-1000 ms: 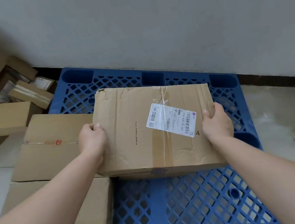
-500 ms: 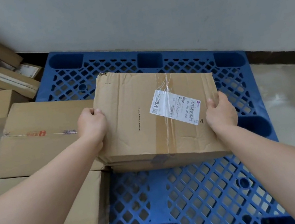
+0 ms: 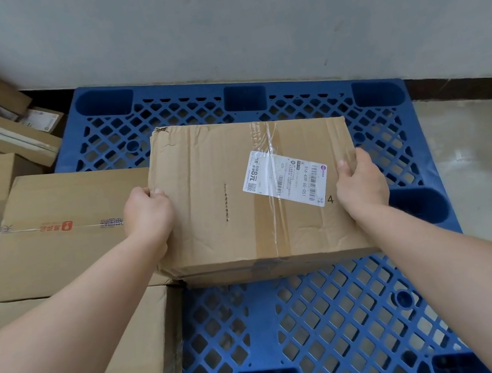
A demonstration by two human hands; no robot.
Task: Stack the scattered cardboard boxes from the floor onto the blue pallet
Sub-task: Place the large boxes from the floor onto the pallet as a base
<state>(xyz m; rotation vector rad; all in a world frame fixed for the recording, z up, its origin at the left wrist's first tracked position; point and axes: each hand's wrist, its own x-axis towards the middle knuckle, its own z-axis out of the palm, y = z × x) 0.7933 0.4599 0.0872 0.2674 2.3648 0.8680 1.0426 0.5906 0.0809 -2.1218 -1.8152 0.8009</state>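
- While a person's left hand (image 3: pixel 148 218) and right hand (image 3: pixel 360 182) clamp its opposite side edges, a creased brown cardboard box (image 3: pixel 227 216) with a white shipping label (image 3: pixel 284 178) lies over the middle of the blue plastic lattice pallet (image 3: pixel 244 98).
- A larger tan cardboard box (image 3: pixel 59 232) lies just beside it at left.

Single head-worn wide-angle view, facing forward and steeply down. Close range: creased brown cardboard box (image 3: pixel 228 222) fills centre, blue plastic lattice pallet (image 3: pixel 419 208) under it. Plain grey wall (image 3: pixel 241 16) across top; pallet's far edge lies along wall foot. Bare forearms (image 3: pixel 68 342) enter from both bottom corners. Edges bowed by lens.
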